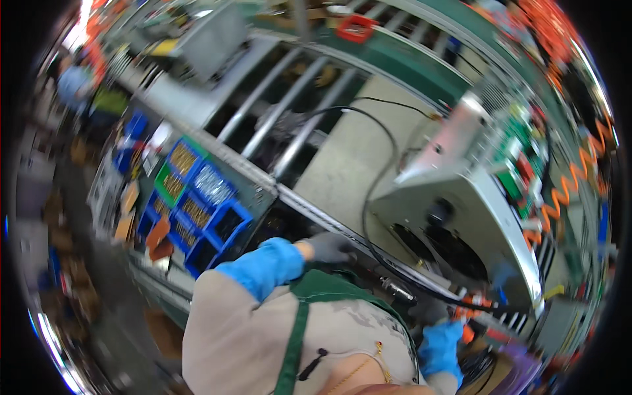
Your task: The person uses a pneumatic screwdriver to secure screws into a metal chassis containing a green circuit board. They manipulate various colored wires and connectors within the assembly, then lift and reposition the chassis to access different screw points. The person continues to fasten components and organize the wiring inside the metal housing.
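Observation:
My left hand (331,248), in a dark grey glove below a blue sleeve cover, is in front of my body by the near conveyor edge. Motion blurs its fingers, and I cannot make out anything in them. On the right, my right hand (429,309), also dark-gloved, closes around a power screwdriver with a silver nose (399,289) pointing left; its grip is partly hidden. Orange parts (471,308) show just beyond that hand. Past it stands a large pale metal housing (454,197) with dark round openings, tilted in view on a light board (355,141).
Blue bins (227,220) and a green bin (172,186) with small brass-coloured parts stand at left. Metal rollers (283,112) run beyond. A black cable (385,131) loops across the board. An orange coiled hose (573,184) hangs at right. A red tray (356,28) lies far back.

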The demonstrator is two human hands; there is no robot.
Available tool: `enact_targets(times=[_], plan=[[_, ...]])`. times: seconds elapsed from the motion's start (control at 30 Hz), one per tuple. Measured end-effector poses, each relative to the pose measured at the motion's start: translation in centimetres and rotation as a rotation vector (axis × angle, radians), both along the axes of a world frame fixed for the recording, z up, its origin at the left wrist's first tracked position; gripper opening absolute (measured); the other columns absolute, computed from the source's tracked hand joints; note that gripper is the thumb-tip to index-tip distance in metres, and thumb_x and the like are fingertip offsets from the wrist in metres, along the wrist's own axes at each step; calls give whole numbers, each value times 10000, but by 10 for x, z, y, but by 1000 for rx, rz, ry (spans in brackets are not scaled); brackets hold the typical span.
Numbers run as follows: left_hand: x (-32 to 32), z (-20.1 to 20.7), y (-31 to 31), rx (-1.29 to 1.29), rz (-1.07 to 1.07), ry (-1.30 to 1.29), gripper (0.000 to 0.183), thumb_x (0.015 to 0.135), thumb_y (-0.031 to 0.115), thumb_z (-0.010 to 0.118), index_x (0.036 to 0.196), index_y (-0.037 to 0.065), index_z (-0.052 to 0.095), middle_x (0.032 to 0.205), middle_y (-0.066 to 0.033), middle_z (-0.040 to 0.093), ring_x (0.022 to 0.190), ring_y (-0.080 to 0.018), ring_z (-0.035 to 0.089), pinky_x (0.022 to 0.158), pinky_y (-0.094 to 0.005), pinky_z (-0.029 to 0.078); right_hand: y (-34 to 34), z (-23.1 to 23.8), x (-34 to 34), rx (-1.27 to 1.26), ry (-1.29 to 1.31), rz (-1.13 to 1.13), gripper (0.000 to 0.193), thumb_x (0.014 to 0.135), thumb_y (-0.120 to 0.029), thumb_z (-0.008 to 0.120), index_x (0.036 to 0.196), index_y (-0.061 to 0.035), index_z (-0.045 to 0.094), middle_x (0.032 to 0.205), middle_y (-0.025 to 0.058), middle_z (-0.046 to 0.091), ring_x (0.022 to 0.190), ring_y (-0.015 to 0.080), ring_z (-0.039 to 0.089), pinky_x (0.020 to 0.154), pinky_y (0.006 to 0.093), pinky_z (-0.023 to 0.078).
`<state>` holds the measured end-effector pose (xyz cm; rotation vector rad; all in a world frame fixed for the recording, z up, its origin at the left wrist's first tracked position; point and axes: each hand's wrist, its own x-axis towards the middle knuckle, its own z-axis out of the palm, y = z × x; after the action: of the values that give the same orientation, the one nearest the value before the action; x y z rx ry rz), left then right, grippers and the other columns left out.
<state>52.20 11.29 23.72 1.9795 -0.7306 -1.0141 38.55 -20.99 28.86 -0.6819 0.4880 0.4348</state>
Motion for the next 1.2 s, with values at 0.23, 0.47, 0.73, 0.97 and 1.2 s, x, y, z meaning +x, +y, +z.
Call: enact_targets(times=[0.23,0.47,0.73,0.97,1.2], plan=[[-10,9,-18,124,74,-436,203,613,223,638,794,136,665,731,-97,638,740,-314,628,728,-438,457,20,-15,-2,-40,213,296,726,730,-322,641,1363,-60,399,1123,115,551,977,197,543,823,353,454],[2,34,-4,-6,77,-661,233,581,208,665,807,155,640,816,-27,609,843,-236,582,796,-376,398,69,-28,41,-62,273,541,786,686,-266,700,1376,-62,383,1071,112,573,922,186,564,771,343,484],[0,-7,164,122,1009,-476,350,730,233,612,1041,74,607,1059,-157,585,984,-344,544,856,-418,446,122,-23,92,-227,254,693,797,685,-266,699,1383,-64,371,1082,110,564,919,182,559,769,336,483],[-61,-61,340,687,1784,-338,258,823,156,537,1043,45,613,1060,-208,581,1004,-353,557,893,-430,437,135,-16,108,-356,259,735,806,685,-266,698,1388,-66,359,1091,108,556,917,179,555,768,331,482],[-82,-76,385,928,1954,44,346,825,104,500,1164,75,567,1178,-261,525,1057,-400,539,909,-442,449,141,-8,111,-422,257,746,816,684,-267,697,1394,-68,348,1100,106,548,915,175,550,766,326,480]])
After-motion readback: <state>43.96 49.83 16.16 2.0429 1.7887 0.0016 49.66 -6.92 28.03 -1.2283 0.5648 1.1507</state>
